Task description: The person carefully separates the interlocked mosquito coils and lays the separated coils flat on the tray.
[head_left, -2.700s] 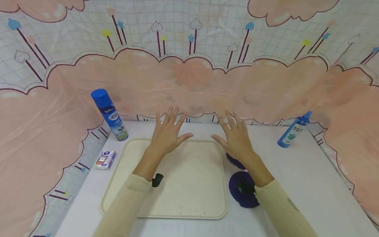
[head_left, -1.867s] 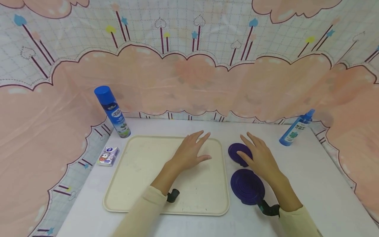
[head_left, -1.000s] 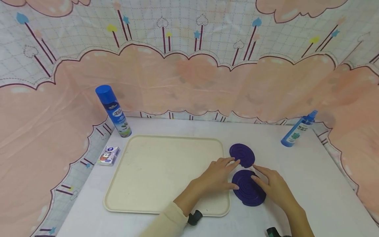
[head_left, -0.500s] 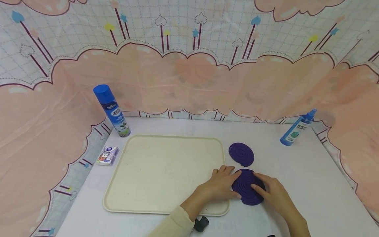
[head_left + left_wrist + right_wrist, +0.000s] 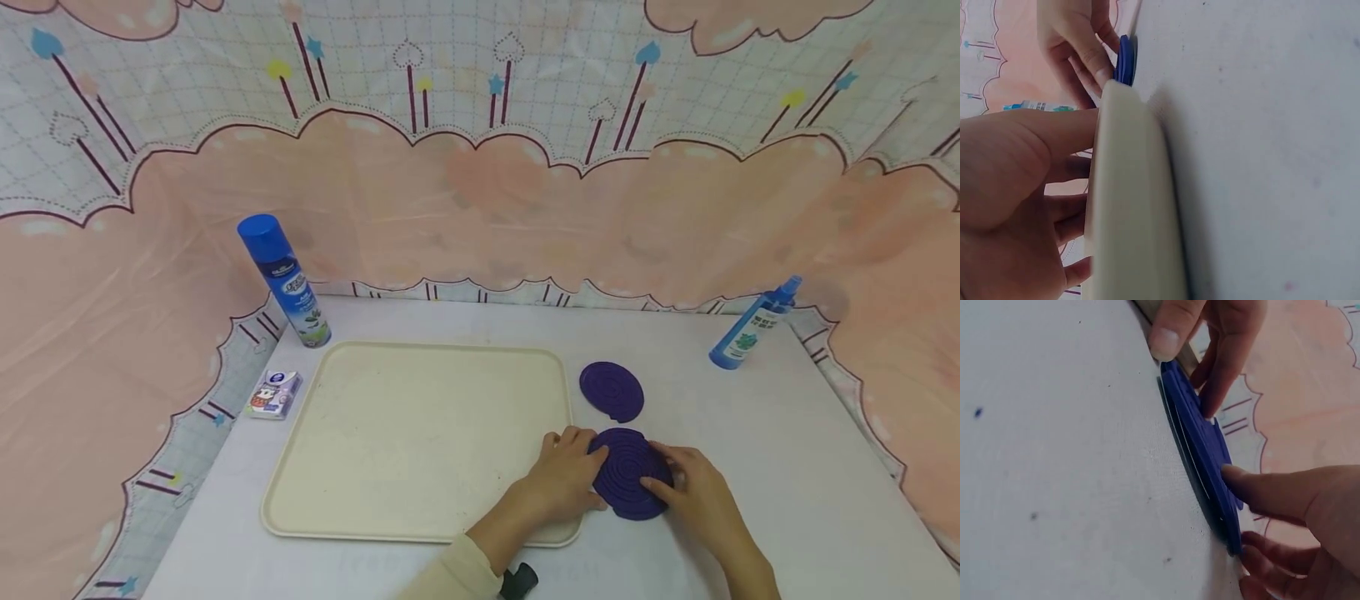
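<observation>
Two flat, dark purple round discs with concentric rings lie right of the tray; their exact kind is unclear. My right hand [image 5: 697, 492] holds the nearer ringed disc [image 5: 630, 479] by its right edge, thumb on top and fingers curled around the rim. At its left edge, my left hand [image 5: 562, 479] pinches it, a fingertip over the upper face and the thumb at the rim. In the right wrist view the disc [image 5: 1200, 450] is tipped slightly, with a thin gap under part of it. The farther disc [image 5: 611, 390] lies flat and untouched.
A cream tray [image 5: 420, 442] fills the table's middle, its right edge under my left hand. At left stand a blue spray can [image 5: 288, 287] and a small purple-white pack [image 5: 273, 394]. A blue spray bottle [image 5: 752, 325] stands at the back right. Patterned cloth [image 5: 487, 208] hangs behind.
Both hands have come down from above the tray to the nearer disc. The left hand moved right and nearer, and both hands have taken hold of the disc's edges.
</observation>
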Motion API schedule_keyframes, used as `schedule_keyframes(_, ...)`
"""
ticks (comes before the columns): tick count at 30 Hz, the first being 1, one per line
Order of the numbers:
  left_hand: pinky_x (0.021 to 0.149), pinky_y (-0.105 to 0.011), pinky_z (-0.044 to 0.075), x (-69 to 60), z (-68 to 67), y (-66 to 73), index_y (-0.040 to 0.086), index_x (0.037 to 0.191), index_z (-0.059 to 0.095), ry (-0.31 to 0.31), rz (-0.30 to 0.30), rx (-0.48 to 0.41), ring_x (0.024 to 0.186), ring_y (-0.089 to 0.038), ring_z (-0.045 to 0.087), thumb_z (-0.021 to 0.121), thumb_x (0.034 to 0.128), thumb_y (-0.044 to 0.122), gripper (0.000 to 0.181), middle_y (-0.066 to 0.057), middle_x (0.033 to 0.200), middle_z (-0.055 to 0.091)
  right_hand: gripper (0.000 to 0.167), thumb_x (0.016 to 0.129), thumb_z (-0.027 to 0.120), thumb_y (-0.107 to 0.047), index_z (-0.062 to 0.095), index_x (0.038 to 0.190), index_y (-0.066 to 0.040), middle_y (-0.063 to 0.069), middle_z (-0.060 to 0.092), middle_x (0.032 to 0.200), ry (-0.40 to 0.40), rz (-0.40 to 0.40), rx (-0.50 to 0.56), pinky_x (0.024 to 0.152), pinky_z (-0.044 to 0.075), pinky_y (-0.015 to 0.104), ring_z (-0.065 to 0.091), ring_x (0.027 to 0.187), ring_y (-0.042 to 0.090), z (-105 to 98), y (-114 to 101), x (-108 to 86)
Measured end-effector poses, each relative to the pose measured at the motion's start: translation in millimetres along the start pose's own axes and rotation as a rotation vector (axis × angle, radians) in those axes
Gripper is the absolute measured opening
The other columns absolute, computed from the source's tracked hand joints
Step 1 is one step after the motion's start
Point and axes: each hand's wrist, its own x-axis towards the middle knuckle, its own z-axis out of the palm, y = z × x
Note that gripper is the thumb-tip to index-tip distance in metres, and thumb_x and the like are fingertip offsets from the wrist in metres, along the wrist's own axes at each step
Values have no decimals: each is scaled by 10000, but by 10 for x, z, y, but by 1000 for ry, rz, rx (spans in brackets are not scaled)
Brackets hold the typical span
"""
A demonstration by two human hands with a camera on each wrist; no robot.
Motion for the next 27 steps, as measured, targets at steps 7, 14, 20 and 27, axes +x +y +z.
schedule_keyframes(7, 1060, -347, 396, 27, 20, 9, 220, 1451, 576, 28, -24, 15, 1398, -157, 433, 789, 825, 547, 738, 19, 1525, 516, 561, 920, 753, -335, 618, 1301, 53, 202, 734, 1072, -37, 232, 51, 797, 574, 420, 693, 934, 257, -33, 10, 114)
schedule_keyframes(14, 1032, -339, 408, 39, 11, 30, 216, 1416, 612, 44, -26, 34, 1370, -153, 465, 802, 805, 552, 722, 22, 1495, 547, 460, 940, 717, -352, 703, 1184, 38, 171, 767, 1028, -41, 273, 82, 782, 554, 372, 704, 902, 237, -73, 3, 150)
schedule_keyframes(20, 1031, -339, 414, 35, 13, 31, 216, 1408, 620, 56, -24, 40, 1362, -149, 474, 807, 799, 553, 721, 23, 1483, 558, 496, 953, 702, -360, 676, 1238, 45, 246, 734, 1170, -55, 267, 108, 900, 579, 532, 722, 1032, 370, -88, -49, 162)
schedule_keyframes(27, 1017, -333, 414, 46, 30, 24, 219, 1398, 629, 67, -29, 30, 1344, -139, 486, 823, 781, 554, 729, 32, 1468, 571, 439, 998, 628, -271, 651, 1263, 79, 256, 727, 1162, -76, 262, 113, 935, 556, 555, 677, 1100, 428, -84, -59, 203)
